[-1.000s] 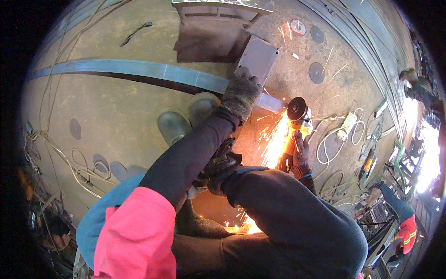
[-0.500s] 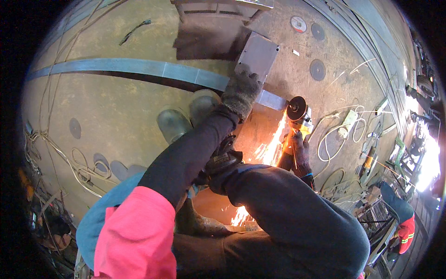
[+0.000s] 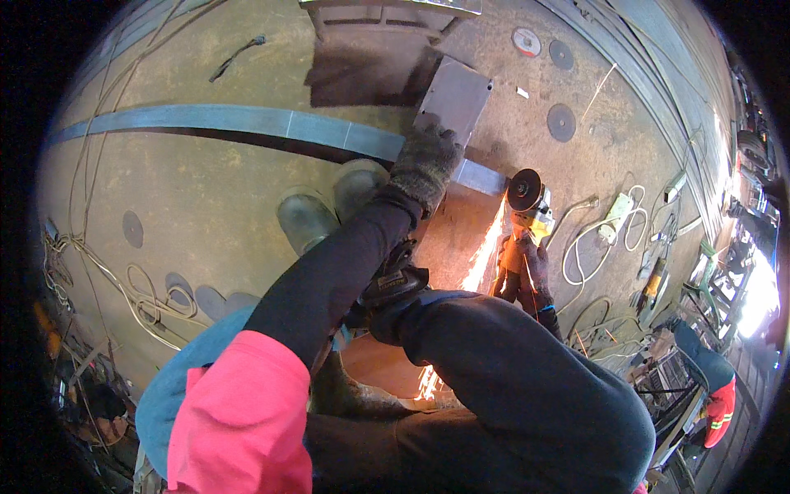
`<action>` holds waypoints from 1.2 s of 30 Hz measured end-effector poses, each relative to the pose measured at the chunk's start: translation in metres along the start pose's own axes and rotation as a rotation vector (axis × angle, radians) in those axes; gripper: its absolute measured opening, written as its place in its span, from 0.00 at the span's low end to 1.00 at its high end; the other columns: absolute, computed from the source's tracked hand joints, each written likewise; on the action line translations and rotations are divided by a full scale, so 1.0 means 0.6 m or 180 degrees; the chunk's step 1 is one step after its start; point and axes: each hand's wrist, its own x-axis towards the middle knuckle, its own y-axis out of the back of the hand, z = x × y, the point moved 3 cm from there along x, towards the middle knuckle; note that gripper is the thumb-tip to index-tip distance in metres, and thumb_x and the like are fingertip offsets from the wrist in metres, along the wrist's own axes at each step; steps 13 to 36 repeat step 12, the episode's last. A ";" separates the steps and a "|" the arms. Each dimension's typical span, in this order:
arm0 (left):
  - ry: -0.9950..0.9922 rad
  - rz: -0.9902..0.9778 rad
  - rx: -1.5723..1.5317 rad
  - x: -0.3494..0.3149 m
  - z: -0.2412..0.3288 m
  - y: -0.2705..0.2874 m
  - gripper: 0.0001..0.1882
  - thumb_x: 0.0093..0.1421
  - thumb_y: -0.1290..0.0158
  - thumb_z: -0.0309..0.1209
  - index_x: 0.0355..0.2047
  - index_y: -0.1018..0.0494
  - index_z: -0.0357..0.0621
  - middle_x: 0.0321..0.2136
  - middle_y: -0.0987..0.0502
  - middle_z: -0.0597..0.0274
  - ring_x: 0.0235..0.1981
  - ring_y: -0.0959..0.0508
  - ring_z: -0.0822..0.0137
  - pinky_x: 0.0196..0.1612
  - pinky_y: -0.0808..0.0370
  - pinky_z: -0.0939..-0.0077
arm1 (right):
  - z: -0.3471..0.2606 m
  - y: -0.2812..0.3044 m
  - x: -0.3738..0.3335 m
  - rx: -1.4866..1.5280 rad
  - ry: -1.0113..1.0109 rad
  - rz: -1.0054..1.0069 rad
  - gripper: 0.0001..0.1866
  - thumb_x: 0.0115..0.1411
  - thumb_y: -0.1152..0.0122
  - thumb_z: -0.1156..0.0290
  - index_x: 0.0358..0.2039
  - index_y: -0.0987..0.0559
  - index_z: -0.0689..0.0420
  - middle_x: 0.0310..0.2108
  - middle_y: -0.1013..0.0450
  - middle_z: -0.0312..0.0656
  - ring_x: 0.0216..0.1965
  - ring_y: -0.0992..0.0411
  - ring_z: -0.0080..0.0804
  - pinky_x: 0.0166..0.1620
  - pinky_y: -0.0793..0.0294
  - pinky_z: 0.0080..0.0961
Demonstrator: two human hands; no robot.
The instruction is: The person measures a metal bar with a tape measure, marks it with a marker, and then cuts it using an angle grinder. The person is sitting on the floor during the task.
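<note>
My gloved left hand has its fingers curled over the near end of a flat grey metal plate, where the plate meets a long blue-grey metal bar. My right hand, in a dark glove, grips a yellow-and-black angle grinder. The grinder's dark disc is at the right end of the bar, and a stream of orange sparks flies from there toward my legs. My left forearm hides part of the ground below the bar.
Two boot toes are just below the bar. Loose cutting discs lie at the right, near a pale power cord with a socket block. Another grinder lies farther right. A person's red sleeve shows at the lower right.
The spark stream is narrower than before. The grinder has shifted very slightly, with its disc still at the bar's end; my left hand stays almost in place.
</note>
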 end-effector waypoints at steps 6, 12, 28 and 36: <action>0.0056 -0.0334 0.0087 0.000 0.003 -0.002 0.21 0.47 0.35 0.39 0.44 0.18 0.55 0.46 0.21 0.60 0.60 0.30 0.49 0.66 0.36 0.45 | 0.021 0.009 -0.004 -0.0331 0.0234 0.0424 0.28 0.71 0.39 0.48 0.56 0.29 0.60 0.39 0.23 0.44 0.38 0.21 0.35 0.42 0.19 0.35; 0.0088 -0.0474 -0.0274 0.010 -0.003 -0.021 0.13 0.60 0.44 0.36 0.44 0.16 0.54 0.48 0.19 0.60 0.61 0.28 0.49 0.62 0.29 0.44 | 0.035 0.027 -0.002 -0.0096 -0.0557 -0.0003 0.31 0.71 0.40 0.47 0.63 0.29 0.56 0.47 0.23 0.45 0.46 0.23 0.33 0.51 0.21 0.38; 0.0088 -0.0474 -0.0274 0.010 -0.003 -0.021 0.13 0.60 0.44 0.36 0.44 0.16 0.54 0.48 0.19 0.60 0.61 0.28 0.49 0.62 0.29 0.44 | 0.035 0.027 -0.002 -0.0096 -0.0557 -0.0003 0.31 0.71 0.40 0.47 0.63 0.29 0.56 0.47 0.23 0.45 0.46 0.23 0.33 0.51 0.21 0.38; 0.0088 -0.0474 -0.0274 0.010 -0.003 -0.021 0.13 0.60 0.44 0.36 0.44 0.16 0.54 0.48 0.19 0.60 0.61 0.28 0.49 0.62 0.29 0.44 | 0.035 0.027 -0.002 -0.0096 -0.0557 -0.0003 0.31 0.71 0.40 0.47 0.63 0.29 0.56 0.47 0.23 0.45 0.46 0.23 0.33 0.51 0.21 0.38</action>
